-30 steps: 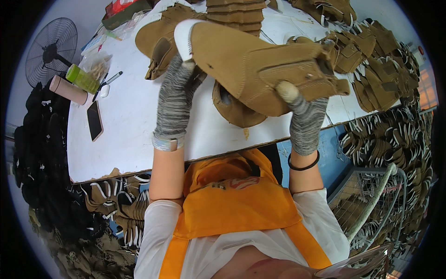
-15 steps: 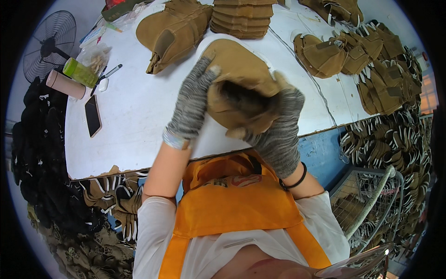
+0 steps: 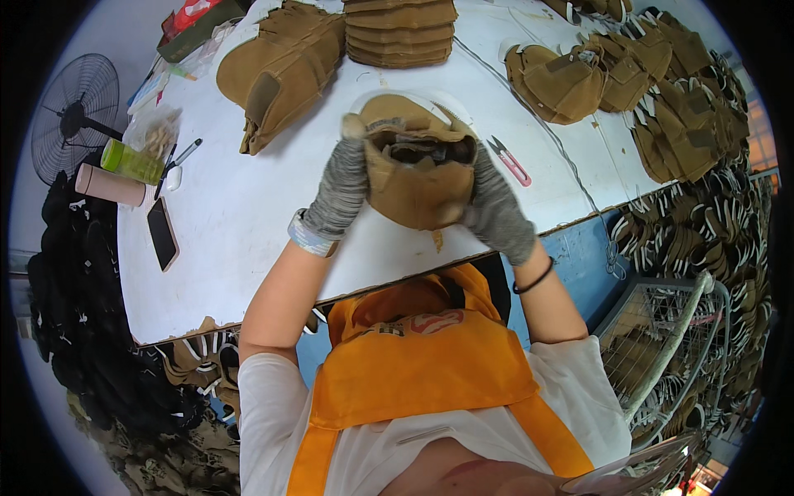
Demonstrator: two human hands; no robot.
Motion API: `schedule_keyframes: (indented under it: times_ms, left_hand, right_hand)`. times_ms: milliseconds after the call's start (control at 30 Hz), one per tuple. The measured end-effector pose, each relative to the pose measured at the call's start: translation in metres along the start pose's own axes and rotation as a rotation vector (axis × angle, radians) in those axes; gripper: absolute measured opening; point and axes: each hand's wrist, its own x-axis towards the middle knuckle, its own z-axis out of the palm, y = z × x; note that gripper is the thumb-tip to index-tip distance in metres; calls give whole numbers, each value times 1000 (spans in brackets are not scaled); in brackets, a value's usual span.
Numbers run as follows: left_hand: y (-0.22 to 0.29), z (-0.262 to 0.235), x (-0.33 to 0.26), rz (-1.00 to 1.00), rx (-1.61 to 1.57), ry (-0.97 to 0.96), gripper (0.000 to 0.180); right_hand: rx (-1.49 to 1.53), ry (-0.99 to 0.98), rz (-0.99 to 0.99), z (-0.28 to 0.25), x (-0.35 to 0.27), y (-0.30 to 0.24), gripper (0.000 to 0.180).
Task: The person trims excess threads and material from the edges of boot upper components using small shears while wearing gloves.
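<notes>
A brown shoe upper point(image 3: 415, 197) with a white edge along its far side is held between my two grey-gloved hands, over the white table point(image 3: 240, 264). Its dark opening faces up. My left hand point(image 3: 337, 186) grips the upper's left side, the thumb at the far left edge. Around the right side closes my right hand point(image 3: 499, 208), its fingers partly hidden and a little blurred. Just right of that hand lie thread snips point(image 3: 511, 161) with a pink-red handle.
Stacked brown uppers point(image 3: 400, 33) and a folded bundle point(image 3: 281, 70) stand at the back; more uppers point(image 3: 556, 83) lie at right beside a cable point(image 3: 556, 136). Left are a phone point(image 3: 163, 234), a pink cup point(image 3: 109, 184) and a fan point(image 3: 74, 120). A wire cart point(image 3: 662, 347) stands lower right.
The upper has turned so its opening faces up more squarely, and both hands have shifted around it. My right hand has moved lower on its side. The snips now show.
</notes>
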Motion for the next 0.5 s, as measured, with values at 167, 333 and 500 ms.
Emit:
schedule_keyframes:
  times_ms: [167, 333, 500]
  left_hand:
    - [-8, 0, 13, -47, 107, -49, 84]
    - [-3, -2, 1, -48, 97, 11, 79]
    - [46, 2, -70, -105, 472, 180, 66]
  right_hand:
    - [25, 43, 65, 1, 4, 33, 125]
    - [-363, -52, 105, 4, 6, 29, 128]
    - [133, -194, 9, 57, -10, -1, 131]
